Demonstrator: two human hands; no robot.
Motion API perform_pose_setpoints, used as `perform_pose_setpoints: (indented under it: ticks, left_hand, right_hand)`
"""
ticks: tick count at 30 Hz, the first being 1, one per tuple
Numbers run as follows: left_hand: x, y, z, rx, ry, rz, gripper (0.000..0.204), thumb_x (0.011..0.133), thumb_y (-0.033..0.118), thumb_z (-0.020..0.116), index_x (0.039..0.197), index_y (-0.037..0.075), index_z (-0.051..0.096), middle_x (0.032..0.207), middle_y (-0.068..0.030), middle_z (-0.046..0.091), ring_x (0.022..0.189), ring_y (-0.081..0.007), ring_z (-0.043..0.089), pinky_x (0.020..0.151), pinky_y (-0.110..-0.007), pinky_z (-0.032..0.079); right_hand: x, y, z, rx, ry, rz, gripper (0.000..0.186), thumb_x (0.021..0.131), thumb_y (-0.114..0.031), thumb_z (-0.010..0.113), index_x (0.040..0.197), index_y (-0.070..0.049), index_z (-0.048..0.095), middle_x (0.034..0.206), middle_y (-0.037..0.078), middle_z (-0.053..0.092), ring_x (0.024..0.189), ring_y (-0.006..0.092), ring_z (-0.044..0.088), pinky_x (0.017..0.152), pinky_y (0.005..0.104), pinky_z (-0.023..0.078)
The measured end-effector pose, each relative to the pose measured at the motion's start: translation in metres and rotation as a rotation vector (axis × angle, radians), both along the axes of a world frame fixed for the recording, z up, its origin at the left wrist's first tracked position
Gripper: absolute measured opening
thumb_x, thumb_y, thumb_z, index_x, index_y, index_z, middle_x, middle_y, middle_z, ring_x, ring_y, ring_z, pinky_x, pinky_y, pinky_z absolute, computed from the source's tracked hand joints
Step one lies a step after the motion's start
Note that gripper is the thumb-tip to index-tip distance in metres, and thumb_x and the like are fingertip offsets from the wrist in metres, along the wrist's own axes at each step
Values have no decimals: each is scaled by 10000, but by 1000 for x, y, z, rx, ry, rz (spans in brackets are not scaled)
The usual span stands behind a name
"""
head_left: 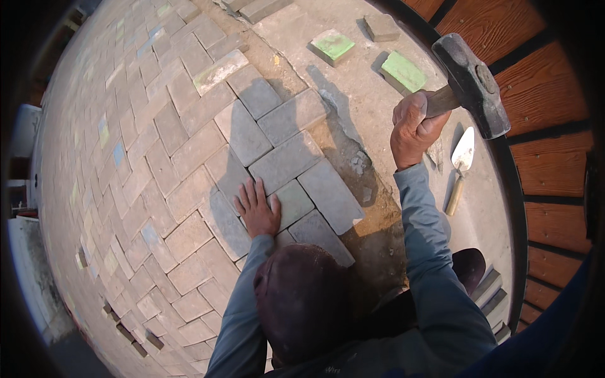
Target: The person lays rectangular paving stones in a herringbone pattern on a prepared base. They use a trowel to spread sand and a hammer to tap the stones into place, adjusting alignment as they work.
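Observation:
My right hand is closed round the short wooden handle of a sledgehammer. Its heavy dark steel head is raised above the concrete strip at the right. My left hand lies palm down with its fingers apart, holding nothing. Under and around it are grey paving blocks, among them a greenish paving block touching the hand. A grey paving block with a chipped corner forms part of the laid edge, beside bare sand. Near my right forearm a pointed trowel with a wooden handle rests on the concrete.
Two green-topped block pieces and a plain grey block piece lie on the concrete strip. Dark-framed wooden planks border the right side. Laid pavers spread out to the left. Small rubble sits by the edge.

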State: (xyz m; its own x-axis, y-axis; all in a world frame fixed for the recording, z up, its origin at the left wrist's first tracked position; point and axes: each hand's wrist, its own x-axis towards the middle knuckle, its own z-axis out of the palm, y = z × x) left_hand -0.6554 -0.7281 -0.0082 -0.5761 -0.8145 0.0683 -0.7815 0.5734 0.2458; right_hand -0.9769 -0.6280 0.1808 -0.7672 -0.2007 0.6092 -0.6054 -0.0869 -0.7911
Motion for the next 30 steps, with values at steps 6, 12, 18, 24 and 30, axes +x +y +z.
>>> perform_pose_setpoints:
  ticks: [6, 12, 18, 24, 30]
  left_hand:
    - [-16, -6, -1, -24, 32, -19, 649, 1000, 404, 513, 1573, 128, 383, 1663, -141, 299, 1561, -356, 183, 1262, -554, 60]
    - [5, -3, -1, 0, -10, 10, 654, 998, 410, 516, 1573, 129, 383, 1667, -138, 295, 1564, -355, 178, 1261, -559, 61]
    - [-1, -1, 3, -3, -1, 4, 655, 1000, 413, 515, 1574, 128, 379, 1668, -128, 295, 1564, -355, 177, 1262, -559, 56]
    - [-10, 2, 3, 30, 5, 2, 652, 1003, 414, 513, 1575, 131, 376, 1668, -118, 298, 1565, -349, 178, 1266, -558, 53]
    - [-1, -3, -1, 11, 1, 14, 660, 996, 422, 524, 1575, 141, 379, 1667, -112, 303, 1565, -342, 180, 1268, -552, 53]
  right_hand:
    - [-4, 65, -164, 1093, -286, 108, 349, 1045, -327, 592, 1043, 9, 499, 863, 288, 671, 777, 451, 678, 678, 458, 517]
    - [16, 26, -33, 599, -463, 183, 376, 1058, -363, 566, 1039, 12, 543, 734, 129, 568, 656, 197, 545, 616, 366, 452]
    - [-5, -26, 33, -118, 20, 66, 241, 1054, -243, 603, 1088, -20, 518, 782, 14, 560, 654, 89, 491, 603, 275, 444]
    - [-15, 30, -157, 1142, -299, 151, 407, 1031, -373, 577, 1054, 29, 519, 938, 366, 658, 986, 500, 666, 793, 507, 525]
    - [13, -4, -21, 697, -395, 235, 402, 1054, -384, 568, 996, 14, 556, 731, 145, 598, 682, 244, 592, 641, 395, 471]
